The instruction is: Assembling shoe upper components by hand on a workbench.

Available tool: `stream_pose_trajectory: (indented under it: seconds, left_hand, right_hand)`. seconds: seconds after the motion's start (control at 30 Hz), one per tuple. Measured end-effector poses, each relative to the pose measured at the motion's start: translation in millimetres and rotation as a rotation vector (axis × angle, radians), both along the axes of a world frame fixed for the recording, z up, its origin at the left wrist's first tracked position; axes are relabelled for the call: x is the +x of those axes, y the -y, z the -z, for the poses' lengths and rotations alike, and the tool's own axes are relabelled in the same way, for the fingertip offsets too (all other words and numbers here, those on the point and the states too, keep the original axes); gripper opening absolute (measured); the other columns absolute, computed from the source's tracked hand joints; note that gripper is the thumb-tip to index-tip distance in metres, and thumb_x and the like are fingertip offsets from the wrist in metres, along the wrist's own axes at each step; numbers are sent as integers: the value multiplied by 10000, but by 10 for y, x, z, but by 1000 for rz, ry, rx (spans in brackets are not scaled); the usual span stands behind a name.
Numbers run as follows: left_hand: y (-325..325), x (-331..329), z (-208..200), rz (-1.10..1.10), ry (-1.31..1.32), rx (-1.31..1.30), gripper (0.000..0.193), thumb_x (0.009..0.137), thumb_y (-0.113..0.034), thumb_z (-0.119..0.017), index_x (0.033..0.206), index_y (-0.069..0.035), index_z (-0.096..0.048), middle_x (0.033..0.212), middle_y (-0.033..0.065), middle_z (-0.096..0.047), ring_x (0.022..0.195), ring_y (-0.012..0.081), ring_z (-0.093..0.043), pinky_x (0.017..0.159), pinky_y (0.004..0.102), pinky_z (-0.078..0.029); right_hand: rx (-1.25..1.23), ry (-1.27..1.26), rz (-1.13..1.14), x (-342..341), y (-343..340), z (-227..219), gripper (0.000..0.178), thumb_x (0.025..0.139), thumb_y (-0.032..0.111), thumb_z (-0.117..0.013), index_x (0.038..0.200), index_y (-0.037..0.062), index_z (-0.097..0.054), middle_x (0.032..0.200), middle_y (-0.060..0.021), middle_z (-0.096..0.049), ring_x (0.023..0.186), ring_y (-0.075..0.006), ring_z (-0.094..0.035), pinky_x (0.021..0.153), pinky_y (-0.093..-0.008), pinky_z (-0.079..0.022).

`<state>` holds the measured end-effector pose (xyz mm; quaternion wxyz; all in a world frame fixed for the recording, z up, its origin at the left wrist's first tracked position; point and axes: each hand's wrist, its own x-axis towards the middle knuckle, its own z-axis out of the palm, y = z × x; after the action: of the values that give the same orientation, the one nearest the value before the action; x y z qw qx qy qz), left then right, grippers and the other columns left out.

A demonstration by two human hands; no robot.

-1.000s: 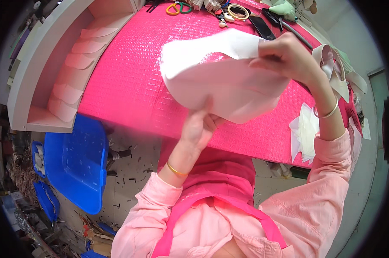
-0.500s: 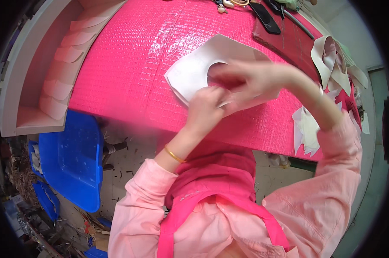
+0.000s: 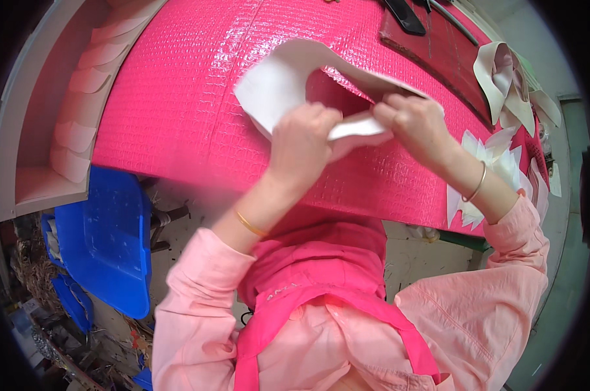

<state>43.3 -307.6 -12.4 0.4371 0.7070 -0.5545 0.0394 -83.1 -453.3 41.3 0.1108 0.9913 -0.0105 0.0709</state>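
A white shoe upper, a curved flexible piece with a large opening in its middle, is held just above the pink-covered table. My left hand is closed on its near edge, left of the opening. On the right side, my right hand grips the same piece in a fist. Between the two hands the near edge is folded over and shows a bright white strip. Through the opening, the pink table cover is visible. My fingertips are partly hidden behind the material.
At left stands a pale box with several light curved pieces inside. Below it is a blue plastic chair. A dark red board lies far right, near more white uppers and pointed white pieces.
My right hand has moved from over the opening to the piece's right side and closed there. The upper is lifted and bent, with its near edge folded.
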Motion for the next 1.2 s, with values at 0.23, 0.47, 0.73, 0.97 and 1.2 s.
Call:
stream_pose_trajectory:
  seconds: [0.23, 0.47, 0.73, 0.97, 1.2]
  left_hand:
    - [165, 406, -237, 117, 1045, -67, 48, 626, -160, -526, 615, -115, -517, 612, 28, -480, 737, 159, -496, 668, 312, -385]
    - [-175, -157, 370, -135, 709, 151, 47, 635, -125, -539, 673, -103, -554, 703, 9, -502, 778, 164, -488, 753, 330, -354]
    - [-39, -33, 326, -317, 49, 212, 93, 620, -119, -676, 643, -34, -643, 679, 84, -585, 757, 250, -514, 769, 358, -359]
    - [102, 18, 312, -350, -74, 405, 233, 655, -242, -687, 736, -24, -678, 659, 119, -610, 760, 243, -549, 758, 357, -370]
    - [125, 93, 277, -337, -98, 487, 219, 662, -245, -670, 699, -29, -668, 655, 119, -613, 742, 243, -581, 732, 363, -392]
  right_hand:
    - [-138, 542, -217, 268, 308, 326, 242, 628, 109, -563, 865, 97, -612, 867, -11, -584, 808, -187, -556, 669, -307, -478]
    - [587, 196, 203, 49, -189, 696, 88, 681, 83, -571, 729, 17, -603, 714, -108, -567, 684, -245, -570, 616, -341, -461]
    - [404, -539, 181, 757, 92, 121, 258, 622, 242, -702, 771, 35, -664, 669, -148, -616, 669, -285, -612, 622, -354, -489]
    - [414, -717, 151, 848, 266, 242, 287, 681, 317, -672, 783, 49, -648, 673, -112, -622, 615, -237, -583, 580, -333, -470]
    - [457, -780, 247, 891, 42, -65, 251, 658, 275, -639, 771, 52, -658, 653, -140, -612, 624, -256, -592, 571, -361, -454]
